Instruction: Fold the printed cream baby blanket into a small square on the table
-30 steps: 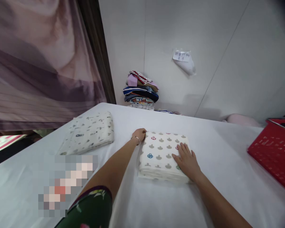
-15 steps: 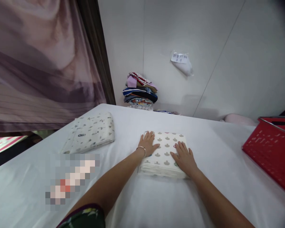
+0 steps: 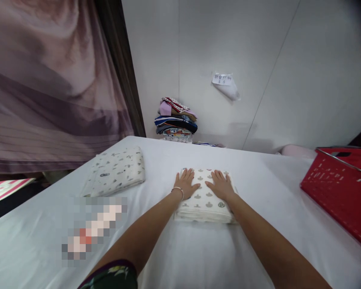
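A folded white cloth [image 3: 209, 196] with grey shapes printed on it lies on the white-covered table [image 3: 192, 257], in the middle of the head view. My left hand [image 3: 185, 184] rests flat on its left part, fingers spread, with a bracelet round the wrist. On the upper right part of the same cloth lies my right hand [image 3: 221, 186], palm down and fingers apart. Neither hand grips anything. Further left is another folded white cloth [image 3: 117, 170] with small grey and green prints.
A red basket [image 3: 339, 188] with a metal handle stands at the right. Behind the table's far edge rises a stack of folded fabrics [image 3: 177, 122]. A pink curtain [image 3: 48, 88] hangs at the left. A blurred patch [image 3: 93, 230] covers something at the lower left.
My right hand has moved up and to the left over the folded cloth, closer to my left hand. My left hand stays at the cloth's left side. The view has shifted slightly.
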`<state>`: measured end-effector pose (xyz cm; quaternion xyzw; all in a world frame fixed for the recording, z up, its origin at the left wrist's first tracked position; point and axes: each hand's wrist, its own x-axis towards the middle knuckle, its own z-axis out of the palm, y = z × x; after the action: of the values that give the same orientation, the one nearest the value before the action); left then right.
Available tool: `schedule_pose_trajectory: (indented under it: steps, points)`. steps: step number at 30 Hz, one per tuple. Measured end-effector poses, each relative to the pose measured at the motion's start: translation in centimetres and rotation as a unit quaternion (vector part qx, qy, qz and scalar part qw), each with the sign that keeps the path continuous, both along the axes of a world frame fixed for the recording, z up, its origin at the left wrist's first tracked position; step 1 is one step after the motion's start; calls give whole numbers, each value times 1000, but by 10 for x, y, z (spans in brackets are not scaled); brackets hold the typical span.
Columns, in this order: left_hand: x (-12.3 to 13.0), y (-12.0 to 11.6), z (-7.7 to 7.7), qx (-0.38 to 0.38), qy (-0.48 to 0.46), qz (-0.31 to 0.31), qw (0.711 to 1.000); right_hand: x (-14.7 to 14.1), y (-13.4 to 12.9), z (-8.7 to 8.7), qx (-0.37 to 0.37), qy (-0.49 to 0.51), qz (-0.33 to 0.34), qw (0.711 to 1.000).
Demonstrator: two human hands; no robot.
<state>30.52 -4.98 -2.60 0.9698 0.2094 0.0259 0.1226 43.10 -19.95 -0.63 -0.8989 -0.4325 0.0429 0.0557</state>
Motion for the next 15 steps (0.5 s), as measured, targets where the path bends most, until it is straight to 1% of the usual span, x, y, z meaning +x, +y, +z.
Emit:
schedule_pose_trajectory:
  steps: [3, 5, 7, 10, 12, 15]
  points:
    - [0, 1, -2, -4, 1, 0, 1000, 8, -2, -16, -5, 11, -6, 1000]
    - [0, 0, -1, -10, 1, 1, 1000, 10, -2, -20, -1, 6, -5, 1000]
    - [0, 0, 2, -19, -1, 2, 1000, 9, -1, -17, 1, 7, -5, 1000]
    - [-2, 2, 5, -54, -18, 4, 998, 12, -4, -6, 11, 32, -4, 999]
    - [-6, 4, 5, -85, -58, 17, 995, 16, -14, 0, 49, 43, -21, 998]
    - [-21, 7, 2, -123, -129, 84, 980, 22, -43, 2, 151, 80, -82, 982]
